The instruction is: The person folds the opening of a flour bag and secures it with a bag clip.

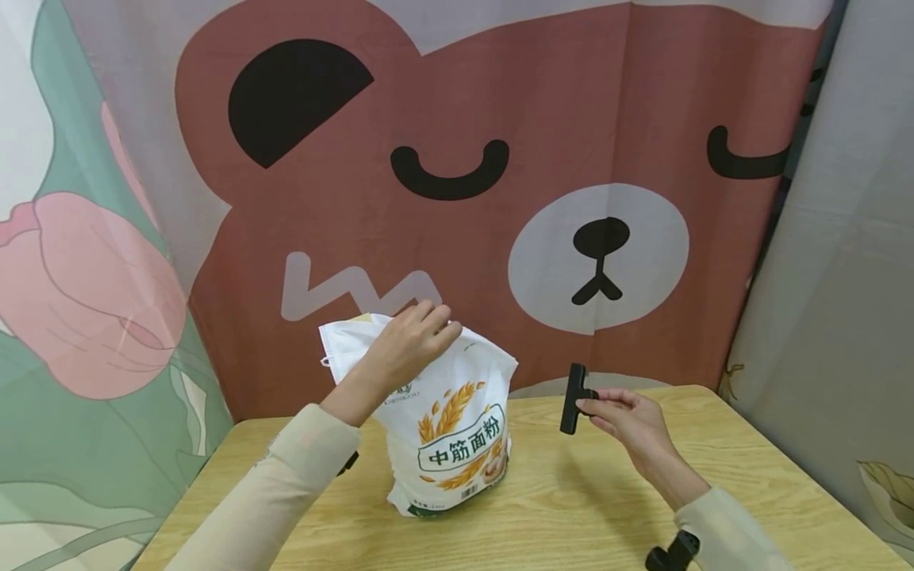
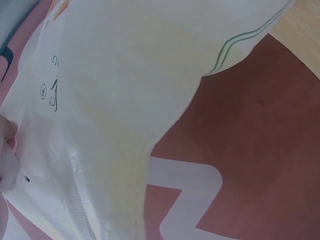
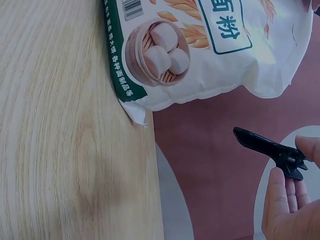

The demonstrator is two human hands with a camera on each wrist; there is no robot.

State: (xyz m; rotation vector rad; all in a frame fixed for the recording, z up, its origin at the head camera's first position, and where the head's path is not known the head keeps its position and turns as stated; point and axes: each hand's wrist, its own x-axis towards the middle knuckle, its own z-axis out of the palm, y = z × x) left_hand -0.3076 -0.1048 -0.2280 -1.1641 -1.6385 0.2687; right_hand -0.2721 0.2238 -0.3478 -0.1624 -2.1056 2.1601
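A white flour bag [image 1: 457, 444] printed with wheat ears stands on the wooden table, its upper part leaning a little. My left hand [image 1: 414, 339] grips the bag's top edge; its fingertips are partly hidden behind the plastic. In the left wrist view, the bag's white side [image 2: 115, 80] fills much of the frame and only some fingers [image 2: 7, 150] show at the edge. To the right of the bag, above the table, my right hand [image 1: 631, 424] pinches a black bag clip [image 1: 573, 399] by its handle. The clip [image 3: 265, 146] is apart from the bag.
The light wooden table [image 1: 543, 507] runs under both forearms. Behind it hangs a curtain [image 1: 557, 103] with a brown bear print, and a floral curtain [image 1: 86, 317] hangs at the left. A black wrist camera [image 1: 671, 551] is strapped to the right wrist.
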